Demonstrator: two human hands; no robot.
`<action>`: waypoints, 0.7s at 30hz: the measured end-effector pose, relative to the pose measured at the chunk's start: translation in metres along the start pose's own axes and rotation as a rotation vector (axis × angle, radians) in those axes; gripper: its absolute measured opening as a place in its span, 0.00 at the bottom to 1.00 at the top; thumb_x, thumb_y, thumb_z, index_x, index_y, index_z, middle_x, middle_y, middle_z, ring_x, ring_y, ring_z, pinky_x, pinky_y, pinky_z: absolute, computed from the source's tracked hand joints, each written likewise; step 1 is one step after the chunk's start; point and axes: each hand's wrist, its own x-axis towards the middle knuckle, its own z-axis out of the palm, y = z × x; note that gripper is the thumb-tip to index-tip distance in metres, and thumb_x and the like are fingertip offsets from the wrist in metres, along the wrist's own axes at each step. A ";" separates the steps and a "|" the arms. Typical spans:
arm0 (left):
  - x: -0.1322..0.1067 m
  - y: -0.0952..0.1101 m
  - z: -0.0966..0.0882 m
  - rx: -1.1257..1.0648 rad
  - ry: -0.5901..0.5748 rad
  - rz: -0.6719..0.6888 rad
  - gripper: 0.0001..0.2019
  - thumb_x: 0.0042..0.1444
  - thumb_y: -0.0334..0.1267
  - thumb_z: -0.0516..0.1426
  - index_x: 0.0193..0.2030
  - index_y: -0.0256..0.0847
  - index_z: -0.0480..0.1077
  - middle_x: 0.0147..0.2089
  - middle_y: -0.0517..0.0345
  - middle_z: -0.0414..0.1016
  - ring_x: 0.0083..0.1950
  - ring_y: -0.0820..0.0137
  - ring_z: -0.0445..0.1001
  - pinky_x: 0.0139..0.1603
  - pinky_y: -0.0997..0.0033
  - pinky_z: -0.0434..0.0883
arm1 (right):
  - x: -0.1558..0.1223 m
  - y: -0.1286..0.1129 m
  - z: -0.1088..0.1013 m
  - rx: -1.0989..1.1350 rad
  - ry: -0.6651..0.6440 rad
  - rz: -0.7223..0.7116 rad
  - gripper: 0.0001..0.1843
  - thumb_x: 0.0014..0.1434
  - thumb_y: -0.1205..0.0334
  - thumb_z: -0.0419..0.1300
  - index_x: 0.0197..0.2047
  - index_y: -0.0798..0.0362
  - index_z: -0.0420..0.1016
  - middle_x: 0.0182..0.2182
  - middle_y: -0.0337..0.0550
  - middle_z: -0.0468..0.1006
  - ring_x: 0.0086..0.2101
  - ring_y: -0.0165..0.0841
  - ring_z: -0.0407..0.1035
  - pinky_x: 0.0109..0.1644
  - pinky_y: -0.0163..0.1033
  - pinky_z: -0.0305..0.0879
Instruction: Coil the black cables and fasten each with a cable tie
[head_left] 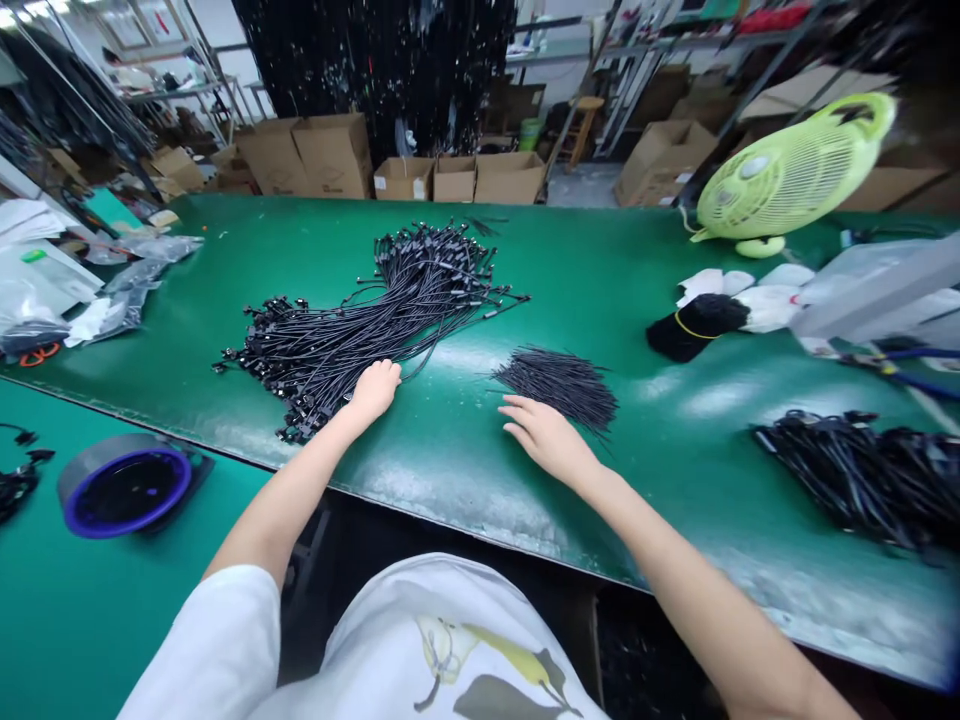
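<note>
A big loose pile of black cables [375,310] with connectors lies on the green table [600,260]. My left hand [373,388] rests at the pile's near edge, fingers curled onto the cables. My right hand [544,432] lies flat and open on the table, fingers stretched toward a small heap of thin black ties [559,384] just beyond it, holding nothing.
A bundled black tuft with a yellow band [694,325] and white items lie at right. A green fan [795,175] stands at the far right. More black cables [862,480] lie near right. A blue-rimmed tape roll [124,485] sits on the left table. Plastic bags [112,290] lie far left.
</note>
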 end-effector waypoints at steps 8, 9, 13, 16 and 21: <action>0.030 0.038 -0.081 -0.496 0.099 0.054 0.08 0.66 0.37 0.43 0.41 0.40 0.61 0.25 0.66 0.58 0.22 0.77 0.57 0.23 0.79 0.58 | 0.116 -0.043 0.011 0.112 0.158 -0.049 0.36 0.63 0.63 0.53 0.71 0.55 0.46 0.70 0.57 0.48 0.50 0.35 0.71 0.58 0.42 0.66; 0.032 0.052 -0.098 -0.587 0.108 0.087 0.08 0.65 0.39 0.45 0.42 0.40 0.62 0.26 0.66 0.57 0.21 0.78 0.55 0.22 0.80 0.55 | 0.140 -0.049 0.009 0.114 0.181 -0.054 0.36 0.63 0.62 0.53 0.71 0.56 0.45 0.70 0.57 0.47 0.51 0.34 0.70 0.57 0.40 0.65; 0.030 0.087 -0.161 -1.141 0.123 0.191 0.11 0.60 0.42 0.55 0.47 0.41 0.66 0.29 0.66 0.59 0.19 0.84 0.49 0.19 0.83 0.49 | 0.213 -0.054 -0.014 0.080 0.209 -0.052 0.19 0.65 0.60 0.51 0.56 0.56 0.70 0.52 0.52 0.74 0.44 0.37 0.72 0.51 0.40 0.66; 0.013 0.066 -0.175 -1.204 0.027 0.034 0.15 0.55 0.39 0.60 0.48 0.40 0.68 0.28 0.66 0.62 0.18 0.84 0.51 0.18 0.84 0.48 | 0.233 -0.033 -0.053 0.045 0.296 0.003 0.17 0.66 0.62 0.45 0.41 0.56 0.75 0.39 0.51 0.79 0.41 0.40 0.71 0.48 0.43 0.65; -0.030 -0.003 -0.133 -1.070 -0.129 -0.183 0.12 0.51 0.43 0.63 0.35 0.35 0.71 0.24 0.62 0.66 0.21 0.79 0.61 0.21 0.79 0.58 | 0.229 -0.004 -0.124 0.023 0.410 -0.063 0.14 0.64 0.60 0.48 0.35 0.54 0.73 0.36 0.47 0.79 0.40 0.39 0.70 0.50 0.46 0.63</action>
